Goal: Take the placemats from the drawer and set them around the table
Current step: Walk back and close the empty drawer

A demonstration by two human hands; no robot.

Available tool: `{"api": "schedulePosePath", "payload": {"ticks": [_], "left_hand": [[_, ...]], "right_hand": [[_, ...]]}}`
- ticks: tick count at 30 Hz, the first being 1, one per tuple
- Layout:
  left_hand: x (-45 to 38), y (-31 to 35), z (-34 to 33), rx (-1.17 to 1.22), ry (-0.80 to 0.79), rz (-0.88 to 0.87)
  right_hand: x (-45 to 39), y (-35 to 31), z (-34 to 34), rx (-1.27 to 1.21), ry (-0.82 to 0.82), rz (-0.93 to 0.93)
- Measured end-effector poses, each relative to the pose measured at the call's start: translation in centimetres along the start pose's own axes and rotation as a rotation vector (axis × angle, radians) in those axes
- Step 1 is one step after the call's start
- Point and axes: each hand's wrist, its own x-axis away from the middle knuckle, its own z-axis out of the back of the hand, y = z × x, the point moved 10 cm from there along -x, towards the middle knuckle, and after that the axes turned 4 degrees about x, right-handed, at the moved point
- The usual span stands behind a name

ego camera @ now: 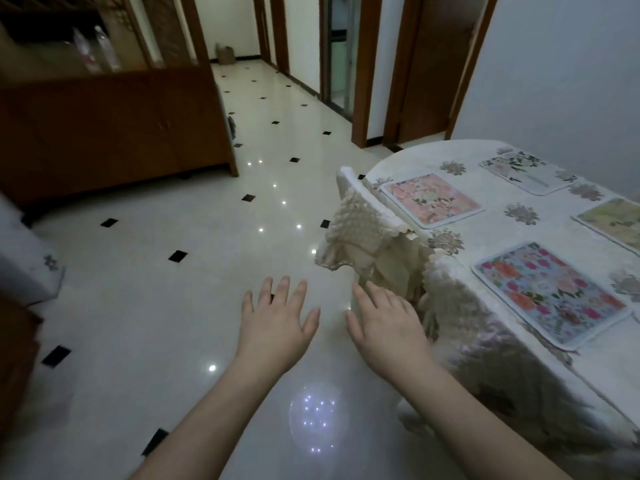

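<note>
Four placemats (431,199) lie on the table (491,233); both hands (277,323) empty.

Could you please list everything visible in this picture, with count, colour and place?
placemats: four in view, floral; pink, white-green, yellow-green cut by the right edge, blue-pink nearest
table: one, white patterned cloth, right
chair: one, cream lace cover, at the table's left edge
cabinet: one, brown wood, upper left
bottles: about two, clear, blurred, on the cabinet
box: one, brown, far hallway
floor: white tiles, black diamonds
left hand: open, above the floor, holds nothing
right hand: open, beside the chair, holds nothing
</note>
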Motion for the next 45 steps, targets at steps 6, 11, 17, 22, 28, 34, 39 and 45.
{"api": "schedulePosePath", "payload": {"ticks": [6, 11, 17, 22, 28, 34, 39, 45], "left_hand": [[0.3, -9.3, 0.4, 0.059, 0.0, 0.205], [-0.1, -14.5, -1.0, 0.019, -0.025, 0.322], [-3.6, -19.4, -0.5, 0.014, -0.012, 0.443], [-6.0, -23.5, 0.6, 0.003, -0.02, 0.572], [-5.6, -27.9, 0.8, 0.001, -0.023, 0.713], [-3.4, -34.1, 1.3, -0.008, -0.014, 0.846], [-1.4, -41.1, 1.1, 0.0, 0.022, 0.917], [1.6, -51.0, 1.7, 0.048, 0.083, 1.007]], "right_hand": [[-4.2, -7.7, -1.1, -0.004, 0.005, 0.173], [-7.9, -13.3, -3.2, -0.038, -0.048, 0.335], [-14.5, -17.4, -4.4, -0.029, -0.085, 0.479], [-20.1, -20.5, -4.5, -0.065, -0.061, 0.558], [-23.7, -25.4, -5.3, -0.092, -0.077, 0.671], [-23.3, -33.4, -6.1, -0.097, -0.103, 0.836], [-23.4, -41.9, -7.3, -0.061, -0.112, 0.95], [-22.6, -53.6, -9.0, 0.014, -0.134, 1.064]]}}
